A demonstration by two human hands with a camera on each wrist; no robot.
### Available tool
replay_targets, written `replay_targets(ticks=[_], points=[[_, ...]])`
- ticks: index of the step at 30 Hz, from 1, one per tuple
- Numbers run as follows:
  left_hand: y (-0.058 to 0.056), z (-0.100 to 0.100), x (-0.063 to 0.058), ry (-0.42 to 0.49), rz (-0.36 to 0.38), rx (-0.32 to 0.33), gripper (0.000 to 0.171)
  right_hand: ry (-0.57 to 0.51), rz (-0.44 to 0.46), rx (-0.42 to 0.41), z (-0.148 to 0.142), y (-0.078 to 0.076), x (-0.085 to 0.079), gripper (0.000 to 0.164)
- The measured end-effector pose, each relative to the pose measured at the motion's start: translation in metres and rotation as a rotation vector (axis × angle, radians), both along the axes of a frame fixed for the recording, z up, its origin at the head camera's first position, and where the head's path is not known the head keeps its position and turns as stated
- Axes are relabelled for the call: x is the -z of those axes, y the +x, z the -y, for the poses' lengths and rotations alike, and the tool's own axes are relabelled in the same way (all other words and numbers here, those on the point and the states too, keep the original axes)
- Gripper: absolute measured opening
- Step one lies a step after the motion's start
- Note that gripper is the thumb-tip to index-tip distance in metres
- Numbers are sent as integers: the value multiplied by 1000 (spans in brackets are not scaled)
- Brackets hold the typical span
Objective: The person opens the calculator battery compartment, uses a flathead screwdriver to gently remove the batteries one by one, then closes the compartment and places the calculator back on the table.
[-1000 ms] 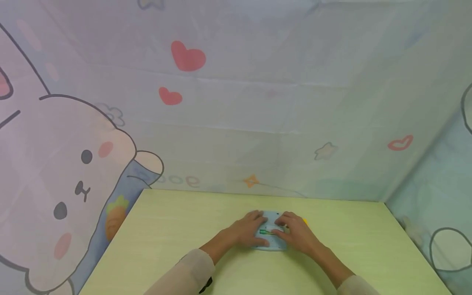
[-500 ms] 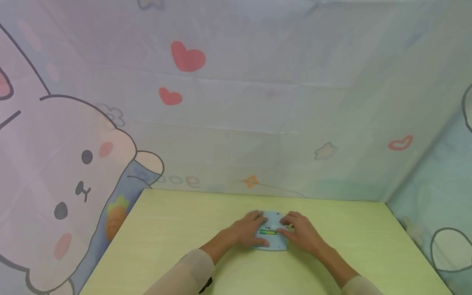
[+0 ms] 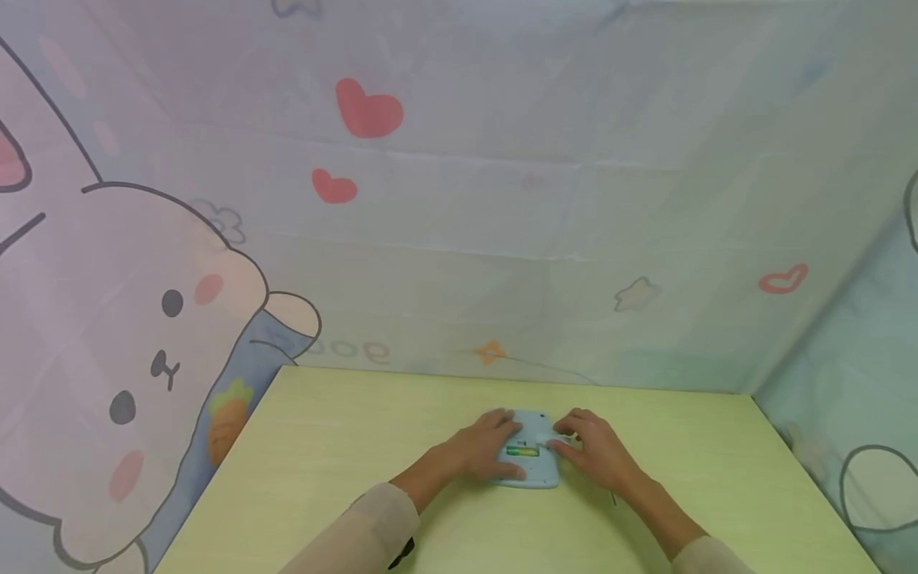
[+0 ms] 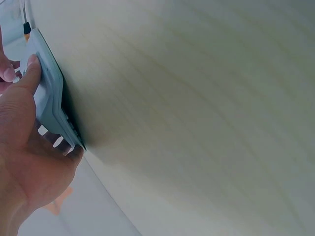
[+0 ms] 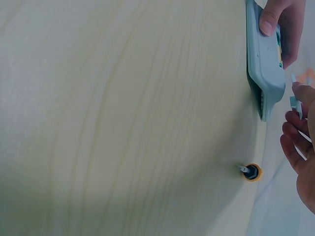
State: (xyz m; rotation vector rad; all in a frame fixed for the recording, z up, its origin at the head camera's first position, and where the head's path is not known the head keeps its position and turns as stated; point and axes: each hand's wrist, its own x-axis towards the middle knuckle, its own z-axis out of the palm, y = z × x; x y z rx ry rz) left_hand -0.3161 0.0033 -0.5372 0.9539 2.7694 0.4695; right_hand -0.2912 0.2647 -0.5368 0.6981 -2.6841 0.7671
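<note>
The left hand (image 3: 482, 451), thumb spread, holds a flat pale-blue plastic device (image 3: 539, 472); beside its fingers, the right hand (image 3: 601, 456) pinches a small pale-blue plastic piece (image 5: 296, 103).

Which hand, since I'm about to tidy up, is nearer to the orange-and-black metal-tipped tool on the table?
Right. The right hand is beside the tool, not touching it; the left hand is farther off, holding the opposite side of the light-blue plastic device.

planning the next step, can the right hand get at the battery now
Probably yes: the battery lies exposed near the right hand, though it must likely release the pale cover first.
</note>
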Motion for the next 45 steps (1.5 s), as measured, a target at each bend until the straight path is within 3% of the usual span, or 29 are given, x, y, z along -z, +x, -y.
replay_targets(ticks=[21, 45], points=[[0, 1, 1, -1, 12, -15, 84, 8, -11, 65, -13, 4, 1, 17], [3, -1, -2, -16, 9, -6, 84, 22, -21, 81, -25, 5, 6, 17]])
